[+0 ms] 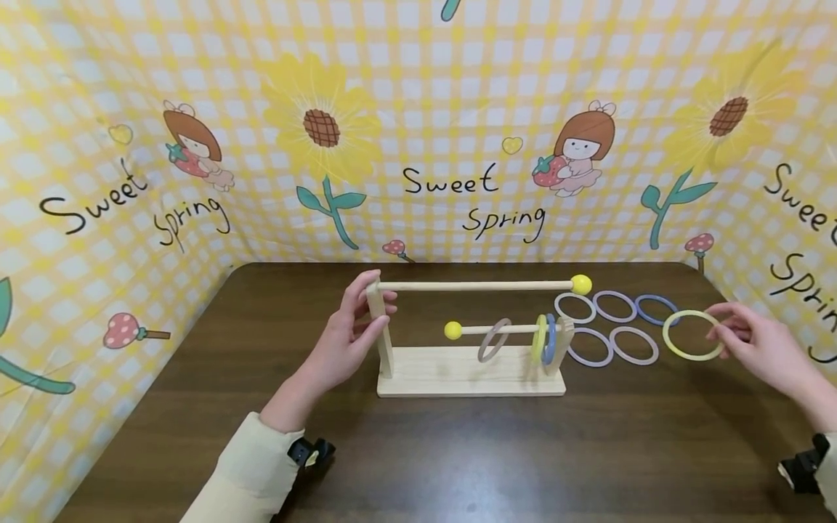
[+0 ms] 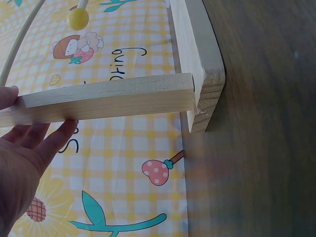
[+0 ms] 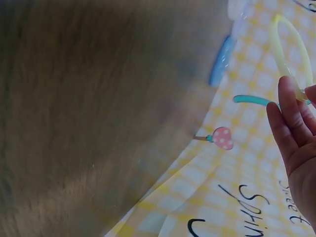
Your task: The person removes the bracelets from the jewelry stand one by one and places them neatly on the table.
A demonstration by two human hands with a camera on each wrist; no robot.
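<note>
My left hand grips the upper part of the left upright of a wooden stand, thumb on one side and fingers on the other. In the left wrist view the same upright runs down to the base. Over to the right, my right hand pinches a yellow ring by its right edge. The right wrist view shows this yellow ring at the fingertips. On the stand's lower rod hang a greyish-purple ring, a yellow ring and a blue ring.
Between the stand and my right hand, several pale purple rings and a blue ring lie on the brown table. The upper rod ends in a yellow ball at its right. A checked cloth surrounds the table's back and sides.
</note>
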